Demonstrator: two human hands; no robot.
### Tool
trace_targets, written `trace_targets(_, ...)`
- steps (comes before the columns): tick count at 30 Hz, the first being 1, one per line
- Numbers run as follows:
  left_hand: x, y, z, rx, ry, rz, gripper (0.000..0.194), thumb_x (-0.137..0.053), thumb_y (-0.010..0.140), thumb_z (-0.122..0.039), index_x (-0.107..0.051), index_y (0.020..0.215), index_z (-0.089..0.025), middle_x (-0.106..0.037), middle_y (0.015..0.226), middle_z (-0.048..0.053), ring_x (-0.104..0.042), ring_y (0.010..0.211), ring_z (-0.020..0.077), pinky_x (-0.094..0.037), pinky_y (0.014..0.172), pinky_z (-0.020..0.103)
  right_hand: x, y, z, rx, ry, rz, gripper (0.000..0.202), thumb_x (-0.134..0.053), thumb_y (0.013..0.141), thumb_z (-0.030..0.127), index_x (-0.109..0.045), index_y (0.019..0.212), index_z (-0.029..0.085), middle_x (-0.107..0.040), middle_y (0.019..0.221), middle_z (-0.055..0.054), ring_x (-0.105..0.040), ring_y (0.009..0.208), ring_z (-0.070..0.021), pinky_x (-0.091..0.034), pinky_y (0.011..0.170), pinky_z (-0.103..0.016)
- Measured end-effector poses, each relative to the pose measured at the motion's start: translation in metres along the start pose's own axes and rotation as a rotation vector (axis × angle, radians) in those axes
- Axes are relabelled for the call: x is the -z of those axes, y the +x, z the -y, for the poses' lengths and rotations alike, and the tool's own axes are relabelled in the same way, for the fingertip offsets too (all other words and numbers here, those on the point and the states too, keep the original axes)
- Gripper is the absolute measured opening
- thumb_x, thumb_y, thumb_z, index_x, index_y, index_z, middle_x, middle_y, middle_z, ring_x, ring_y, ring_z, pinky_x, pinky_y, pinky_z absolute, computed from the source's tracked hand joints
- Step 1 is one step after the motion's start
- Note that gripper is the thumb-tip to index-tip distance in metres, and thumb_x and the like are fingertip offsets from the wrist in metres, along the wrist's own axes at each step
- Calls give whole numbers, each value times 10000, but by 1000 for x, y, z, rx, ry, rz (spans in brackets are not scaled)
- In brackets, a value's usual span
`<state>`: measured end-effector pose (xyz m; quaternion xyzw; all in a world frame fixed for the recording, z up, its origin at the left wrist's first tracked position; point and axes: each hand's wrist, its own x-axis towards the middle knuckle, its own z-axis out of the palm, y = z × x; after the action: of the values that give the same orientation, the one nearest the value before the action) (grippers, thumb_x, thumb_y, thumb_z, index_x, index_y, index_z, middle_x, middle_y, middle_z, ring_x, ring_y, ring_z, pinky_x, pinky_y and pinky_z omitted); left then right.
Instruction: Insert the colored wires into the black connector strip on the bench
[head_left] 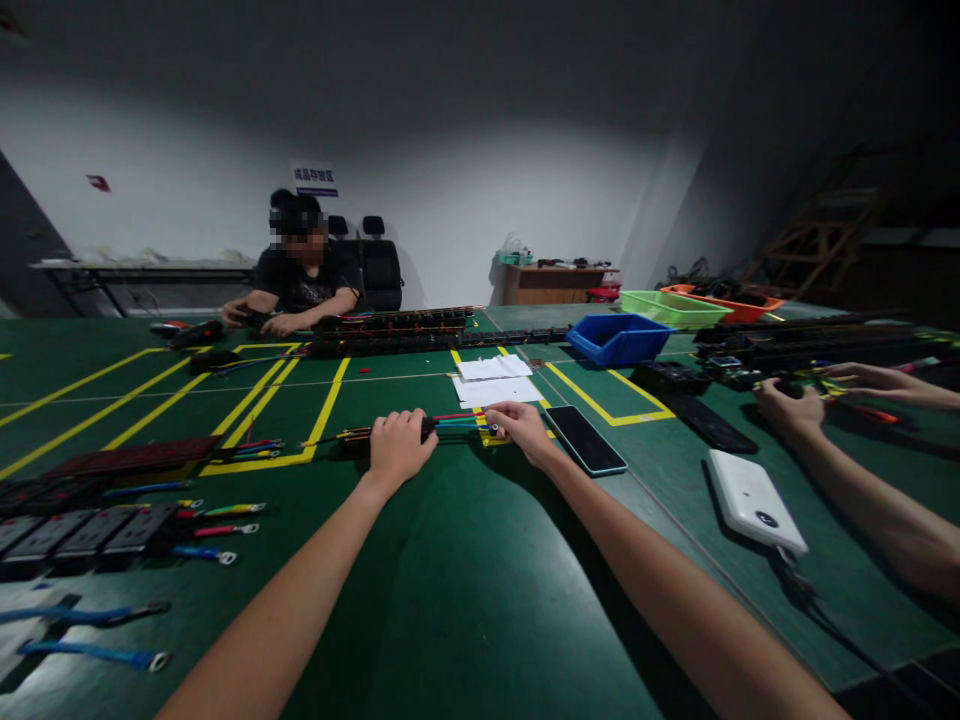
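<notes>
Wired strip is lying on the green table, left of the phone, running roughly crosswise in front of you. Your left hand is resting palm-down over the strip, farther left of the phone than your right; its fingers are curling over the far side and gripping the body. Your right hand is sitting just left of the phone, thumb and fingertips pinching the loose wires near their ends. Both forearms are slanting inward from the bottom edge, the right one passing on the near side of the phone.

Strip is looking dark, with coppery bits showing left of your hand and a thin dark lead trailing that way; its middle is hiding under your palm. Wires are spanning the gap between your hands, red on top, blue and greenish below. A small metal end is showing at your right fingertips, too blurred for detail.

White papers are lying beyond and left of the phone, a blue bin is standing beyond it, and a white device is lying to its right. Farther right of the phone, a co-worker's hands are handling wired parts.
</notes>
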<state>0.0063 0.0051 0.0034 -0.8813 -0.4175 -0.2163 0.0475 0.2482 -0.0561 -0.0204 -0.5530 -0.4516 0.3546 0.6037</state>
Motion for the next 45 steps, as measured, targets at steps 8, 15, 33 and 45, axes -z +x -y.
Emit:
trace_targets(8,-2,0,1,-5,-22,-8,361,-428,975,-464,-650,1048,-188,-720,986,103,-649,919,265,-454,841,422,4,1,-2,28,-22,37,514,-827,646,513,-736,995,147,-657,716,-13,-564,609,-124,-384,484,-219)
trace_targets(15,-1,0,0,1,2,-6,353,-439,971,-458,-648,1059,-187,-724,1004,107,-649,937,271,-451,847,419,3,0,0,12,-4,43,560,-836,631,500,-719,1039,134,-650,742,-7,-549,630,-111,-415,539,-227)
trace_targets(33,0,0,0,-1,-15,-2,348,-441,971,-450,-650,1047,-182,-723,987,103,-651,923,261,-456,838,410,2,2,-1,15,-38,-3,565,-839,588,581,-748,917,132,-655,668,-17,-529,549,-109,-371,467,-217)
trace_targets(45,1,-1,-2,6,3,-9,329,-445,968,-440,-642,1025,-184,-721,995,105,-644,921,260,-440,829,405,-2,5,-4,-58,-7,-33,366,-738,648,351,-691,948,146,-666,645,0,-477,459,-76,-353,432,-195)
